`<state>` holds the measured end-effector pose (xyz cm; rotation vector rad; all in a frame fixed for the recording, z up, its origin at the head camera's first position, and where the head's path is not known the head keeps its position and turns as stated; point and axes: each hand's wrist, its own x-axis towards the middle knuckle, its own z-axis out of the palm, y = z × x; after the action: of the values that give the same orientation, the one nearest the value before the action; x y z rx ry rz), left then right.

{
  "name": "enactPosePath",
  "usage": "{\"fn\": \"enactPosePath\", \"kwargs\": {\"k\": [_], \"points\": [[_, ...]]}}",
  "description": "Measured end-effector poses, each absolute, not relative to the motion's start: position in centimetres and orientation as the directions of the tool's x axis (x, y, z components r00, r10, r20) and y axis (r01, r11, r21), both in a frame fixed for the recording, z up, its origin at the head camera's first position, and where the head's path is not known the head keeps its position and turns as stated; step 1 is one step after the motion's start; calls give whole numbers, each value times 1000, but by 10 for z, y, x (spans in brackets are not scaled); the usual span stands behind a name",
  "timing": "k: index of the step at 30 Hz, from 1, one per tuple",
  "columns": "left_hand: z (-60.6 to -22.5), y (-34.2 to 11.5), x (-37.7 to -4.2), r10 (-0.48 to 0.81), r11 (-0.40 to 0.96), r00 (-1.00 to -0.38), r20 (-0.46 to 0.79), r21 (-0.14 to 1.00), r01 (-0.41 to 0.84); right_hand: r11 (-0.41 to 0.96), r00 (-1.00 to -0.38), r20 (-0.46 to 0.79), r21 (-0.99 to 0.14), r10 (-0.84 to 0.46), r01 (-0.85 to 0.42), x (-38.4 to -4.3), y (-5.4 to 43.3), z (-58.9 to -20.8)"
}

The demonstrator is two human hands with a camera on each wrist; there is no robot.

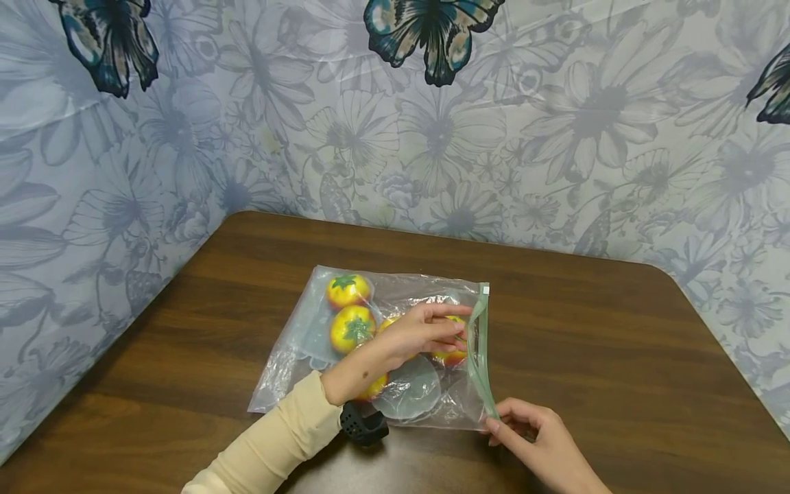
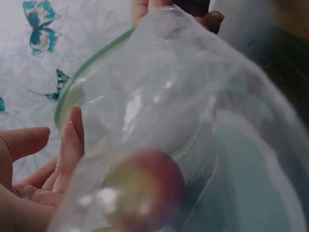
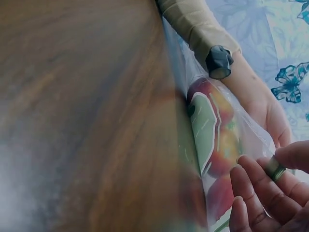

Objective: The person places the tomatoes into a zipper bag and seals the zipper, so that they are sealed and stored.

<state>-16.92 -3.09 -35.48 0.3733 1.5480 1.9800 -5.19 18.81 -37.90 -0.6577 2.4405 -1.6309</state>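
Observation:
A clear zip bag with a pale green zip edge lies on the table. Several round yellow-and-red fruits with green leafy tops, such as this fruit, show through its plastic. At the bag's near right corner, my right hand pinches the end of the zip strip between thumb and finger. My left hand reaches across the bag, its fingers extended and pointing at the parted zip edge. In the left wrist view, the left fingers hold nothing and sit beside the plastic, near a blurred fruit.
A pale, scalloped flat shape shows inside the bag beside the fruits. The brown wooden table extends around the bag, with a patterned cloth behind it. A black wrist camera hangs under the left wrist.

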Motion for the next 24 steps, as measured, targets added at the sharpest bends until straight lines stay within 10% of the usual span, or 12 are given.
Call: {"fn": "enactPosePath", "kwargs": {"k": [24], "points": [[-256, -49, -231, 677, 52, -735, -34, 999, 1, 242, -878, 91, -943, -470, -228, -52, 198, -395]]}}
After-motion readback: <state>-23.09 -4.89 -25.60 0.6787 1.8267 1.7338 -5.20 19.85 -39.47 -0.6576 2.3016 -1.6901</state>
